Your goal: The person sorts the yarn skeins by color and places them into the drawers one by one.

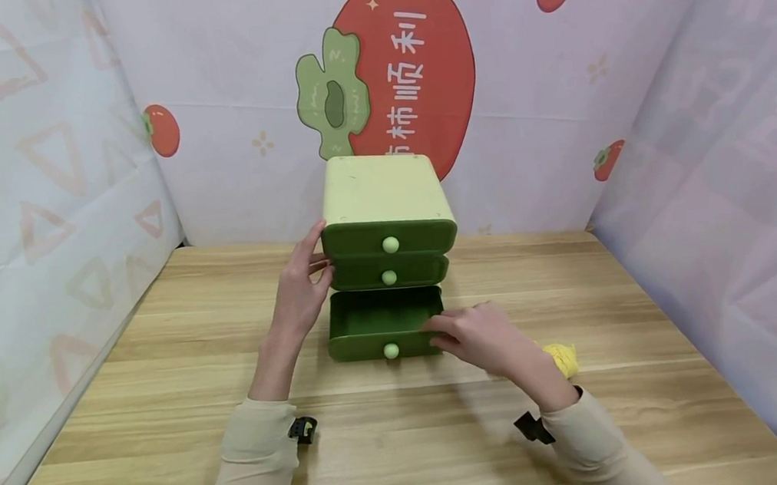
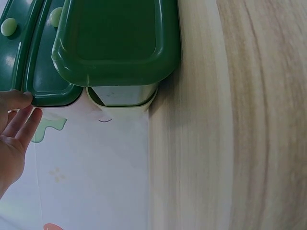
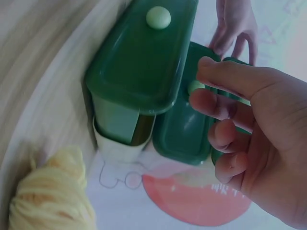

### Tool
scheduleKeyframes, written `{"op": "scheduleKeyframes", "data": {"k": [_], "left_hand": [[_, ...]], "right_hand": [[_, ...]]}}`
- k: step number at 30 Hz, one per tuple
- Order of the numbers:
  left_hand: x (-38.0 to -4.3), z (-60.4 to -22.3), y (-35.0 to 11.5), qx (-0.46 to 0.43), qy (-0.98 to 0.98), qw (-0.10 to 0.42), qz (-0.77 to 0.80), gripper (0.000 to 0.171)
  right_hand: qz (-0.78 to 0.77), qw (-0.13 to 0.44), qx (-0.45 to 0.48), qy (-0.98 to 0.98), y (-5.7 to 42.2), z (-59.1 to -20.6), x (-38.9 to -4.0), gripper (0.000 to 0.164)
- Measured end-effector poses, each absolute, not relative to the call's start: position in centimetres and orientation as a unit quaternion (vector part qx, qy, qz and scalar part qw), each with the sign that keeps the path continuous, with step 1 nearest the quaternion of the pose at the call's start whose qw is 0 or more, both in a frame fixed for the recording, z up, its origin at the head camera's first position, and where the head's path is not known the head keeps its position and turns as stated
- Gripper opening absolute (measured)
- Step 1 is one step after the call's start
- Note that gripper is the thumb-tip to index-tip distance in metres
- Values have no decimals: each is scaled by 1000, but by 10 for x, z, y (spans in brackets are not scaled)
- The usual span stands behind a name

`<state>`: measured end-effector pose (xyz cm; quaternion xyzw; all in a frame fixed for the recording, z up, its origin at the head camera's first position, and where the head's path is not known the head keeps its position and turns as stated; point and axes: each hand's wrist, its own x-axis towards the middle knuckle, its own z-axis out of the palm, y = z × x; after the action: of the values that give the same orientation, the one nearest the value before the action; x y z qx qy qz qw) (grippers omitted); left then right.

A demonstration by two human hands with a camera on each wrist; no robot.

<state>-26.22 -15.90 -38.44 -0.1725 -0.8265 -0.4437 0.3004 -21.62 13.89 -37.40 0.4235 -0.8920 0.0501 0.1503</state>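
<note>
A small cabinet with a pale green body and dark green drawers stands on the table. Its bottom drawer is pulled out, and its visible inside holds nothing. The middle drawer and top drawer are in. My left hand touches the cabinet's left side, fingers fairly straight; its thumb lies by a drawer's edge in the left wrist view. My right hand is by the bottom drawer's right front corner. In the right wrist view, its fingers are loosely bent, holding nothing.
A yellow bundle like yarn lies on the wooden table, partly behind my right forearm. A printed cloth backdrop rises behind the cabinet, with cloth walls at left and right.
</note>
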Motion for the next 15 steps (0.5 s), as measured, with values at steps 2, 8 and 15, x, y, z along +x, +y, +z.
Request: {"op": "scheduleKeyframes", "data": {"k": [2,8,15], "left_hand": [[-263,-385,-159,-171,-827,299,-445,78],[-263,-384,-159,-173,-825,300,-446,78],[-264,-385,-159,-177,-823,306,-444,79]], "right_hand": [[49,150,414,-897,145,-372,-217,19],[35,139,382,-913,165,-370,-218,28],[32,104,340,-934,194,-376,-220,41]]}}
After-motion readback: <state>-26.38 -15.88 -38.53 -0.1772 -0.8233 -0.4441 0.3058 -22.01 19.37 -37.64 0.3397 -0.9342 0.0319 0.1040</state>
